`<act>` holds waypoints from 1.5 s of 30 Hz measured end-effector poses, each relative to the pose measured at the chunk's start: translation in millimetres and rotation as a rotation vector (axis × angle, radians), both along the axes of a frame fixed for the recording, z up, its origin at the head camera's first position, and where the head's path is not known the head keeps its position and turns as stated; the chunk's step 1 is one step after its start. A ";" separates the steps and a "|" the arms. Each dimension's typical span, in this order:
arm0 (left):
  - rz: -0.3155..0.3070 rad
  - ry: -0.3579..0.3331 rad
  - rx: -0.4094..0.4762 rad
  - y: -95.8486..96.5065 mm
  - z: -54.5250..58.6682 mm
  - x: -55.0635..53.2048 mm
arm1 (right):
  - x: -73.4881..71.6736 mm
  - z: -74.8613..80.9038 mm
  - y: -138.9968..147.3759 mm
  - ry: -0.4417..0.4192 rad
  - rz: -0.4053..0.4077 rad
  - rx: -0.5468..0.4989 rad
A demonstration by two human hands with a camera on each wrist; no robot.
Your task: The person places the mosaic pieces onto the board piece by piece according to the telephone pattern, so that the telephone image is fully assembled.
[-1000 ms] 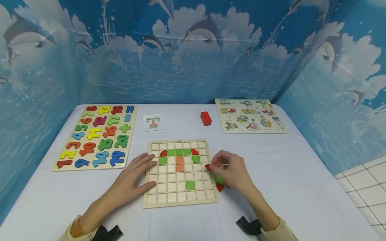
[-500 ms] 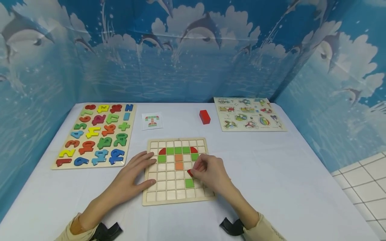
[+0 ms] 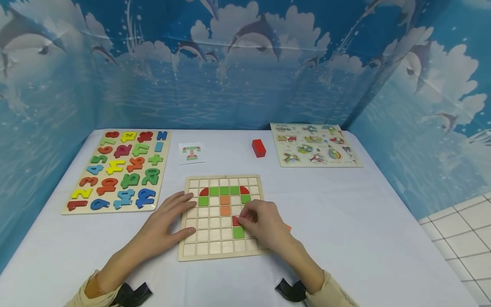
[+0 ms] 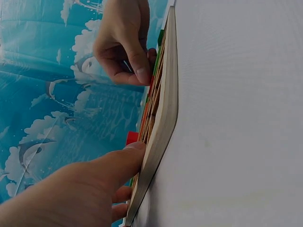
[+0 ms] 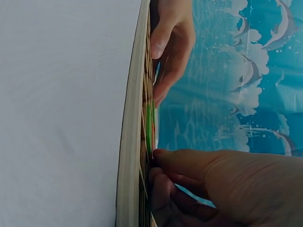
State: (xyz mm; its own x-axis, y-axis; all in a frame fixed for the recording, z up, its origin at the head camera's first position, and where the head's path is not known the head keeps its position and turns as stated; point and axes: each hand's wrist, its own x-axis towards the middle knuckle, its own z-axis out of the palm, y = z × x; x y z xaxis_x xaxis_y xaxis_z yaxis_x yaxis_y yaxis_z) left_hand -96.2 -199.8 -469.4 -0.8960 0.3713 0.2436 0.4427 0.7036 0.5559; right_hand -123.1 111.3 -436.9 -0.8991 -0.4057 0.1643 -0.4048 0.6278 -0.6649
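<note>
A wooden grid board point(image 3: 203, 248) lies on the white cloth with coloured tiles set in its cells. My right hand point(image 3: 264, 224) reaches over its right side, thumb and fingertips pinching a small red tile point(image 3: 235, 221) at a cell just above a lone green tile point(image 3: 238, 233). Higher up, green tiles form a row with a curved red tile point(image 3: 204, 192) at its left end and another at its right. Two orange tiles point(image 3: 225, 210) run down from the row. My left hand point(image 3: 163, 224) rests along the board's left edge with its fingers stretched out.
A small pattern card point(image 3: 192, 161) and a red block point(image 3: 258, 148) lie beyond the board. A number puzzle point(image 3: 165, 150) is at left, a vehicle puzzle point(image 3: 304, 164) at back right. An orange piece point(image 3: 289, 228) shows beside my right wrist.
My right hand has carried the red tile leftward from beside the board to the cell above the lone green tile. The left hand has stayed at the board's edge.
</note>
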 end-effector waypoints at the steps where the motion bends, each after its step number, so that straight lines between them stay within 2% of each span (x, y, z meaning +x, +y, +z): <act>1: -0.001 -0.001 0.003 -0.6 -0.1 0.2 | -0.2 -0.5 0.0 0.015 0.012 0.002; 5: 0.003 -0.010 0.011 -1.1 -0.1 0.8 | -1.5 -0.7 0.8 0.060 0.055 -0.007; 8: 0.002 -0.005 0.020 -0.7 0.8 0.9 | -3.8 3.1 5.4 0.061 0.054 -0.009; 13: 0.000 -0.005 0.027 0.7 1.7 -0.5 | -14.5 11.7 31.6 0.039 -0.050 -0.008; 17: -0.002 -0.016 0.026 1.2 0.6 -0.4 | -23.2 12.3 60.4 0.028 -0.137 0.011; 22: -0.001 -0.012 0.021 -0.1 -1.8 2.3 | -27.0 9.4 80.8 -0.020 -0.136 0.070; 27: 0.005 -0.002 0.015 -2.0 -2.3 2.9 | -27.4 6.0 81.1 -0.056 -0.109 0.122; 34: -0.004 -0.006 0.018 -2.6 -0.6 1.4 | -26.2 1.8 75.2 -0.049 -0.129 0.160; 41: -0.014 -0.011 0.016 -2.8 0.2 -0.4 | -25.9 3.8 73.5 -0.058 -0.146 0.103; 45: -0.022 -0.011 0.008 -2.9 0.2 -0.7 | -21.5 6.2 67.4 -0.013 -0.112 -0.010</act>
State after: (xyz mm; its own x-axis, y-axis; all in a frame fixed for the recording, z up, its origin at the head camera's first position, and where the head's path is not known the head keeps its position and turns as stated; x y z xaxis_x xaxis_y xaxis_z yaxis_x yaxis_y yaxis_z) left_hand -97.0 -202.7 -469.2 -0.8904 0.3886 0.2370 0.4516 0.6892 0.5666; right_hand -144.7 178.7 -430.7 -0.9409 -0.3005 0.1561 -0.3236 0.6619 -0.6762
